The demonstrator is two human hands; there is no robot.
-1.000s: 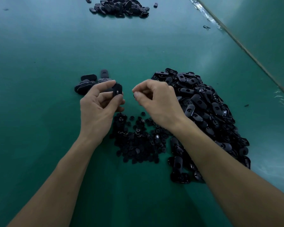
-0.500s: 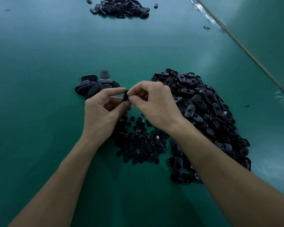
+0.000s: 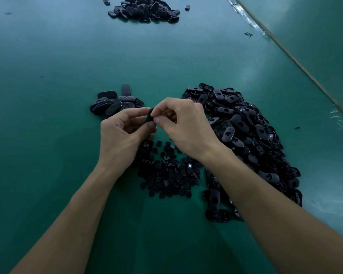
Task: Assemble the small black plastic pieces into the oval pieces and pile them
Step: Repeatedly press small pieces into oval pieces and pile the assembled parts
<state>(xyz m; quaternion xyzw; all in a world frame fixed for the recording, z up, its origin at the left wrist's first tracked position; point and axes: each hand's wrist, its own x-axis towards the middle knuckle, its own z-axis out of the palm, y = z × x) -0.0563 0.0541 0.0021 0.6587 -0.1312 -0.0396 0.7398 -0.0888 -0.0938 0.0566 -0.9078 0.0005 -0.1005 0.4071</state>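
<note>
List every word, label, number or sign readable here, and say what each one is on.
No readable text anywhere in this view.
Big pile of oval pieces, small black pieces, small left pile, far pile: plain black, no markings readable.
Held oval piece, pinched by left hand and right hand: only an edge shows.
Green table: no print.

Oval piece (image 3: 150,117): black, edge-on, pinched between left hand (image 3: 123,135) and right hand (image 3: 186,127), raised off the surface.
Small black pieces (image 3: 170,175): loose flat heap of round bits, centre, near side of the hands.
Large oval heap (image 3: 246,139): right, many ovals showing a round hole.
Small oval pile (image 3: 115,104): left, just beyond the hands, smooth faces up.
Far oval pile (image 3: 145,9): far edge, details too small to tell.
</note>
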